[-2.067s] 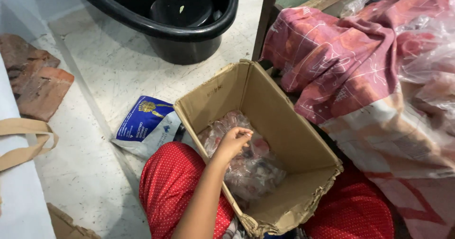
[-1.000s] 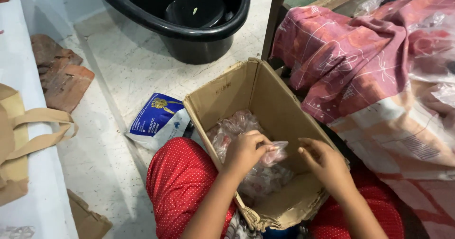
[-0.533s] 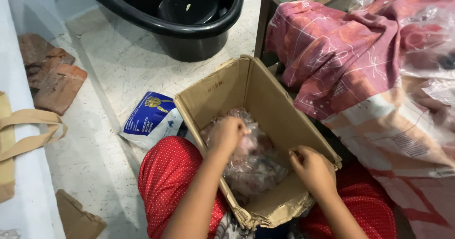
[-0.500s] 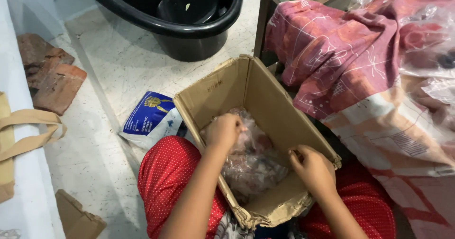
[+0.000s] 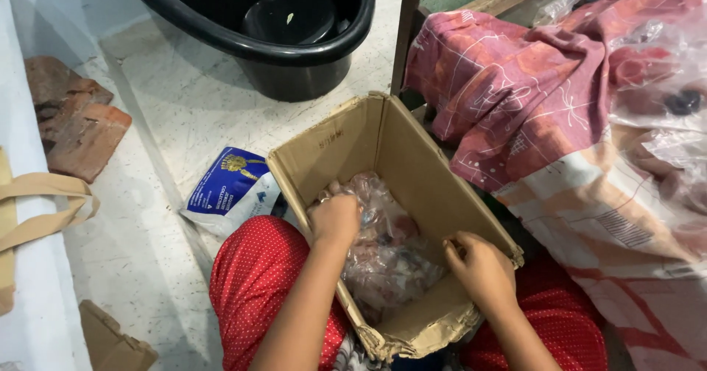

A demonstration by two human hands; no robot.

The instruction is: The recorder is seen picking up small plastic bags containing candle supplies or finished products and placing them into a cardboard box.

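A: Where are the bags?

B: The clear plastic bags lie crumpled in a heap on the bottom of the box, filling most of its floor. Something pinkish shows through the plastic; what it is, I cannot tell.

A: And the box itself?

B: It is an open cardboard box, resting between the knees of a person in red dotted cloth. Its near edge is torn and frayed.

A: What is the left hand doing?

B: The left hand is inside the box, at its left wall, fingers curled down into the plastic. It presses on the heap; whether it grips a bag, I cannot tell.

A: The right hand?

B: The right hand is at the box's right near corner, fingers bent over the rim and touching the edge of the heap. It looks half closed, but I cannot tell whether it grasps anything.

A: What lies around the box?

B: Just left of the box, on the pale floor, lies a blue and white packet, its corner almost touching the box. Behind the box stands a black tub with a smaller black pot inside. Right of the box hangs a pink patterned cloth, with more clear plastic on it farther right. Well to the left of the box lie broken bricks and a tan strap.
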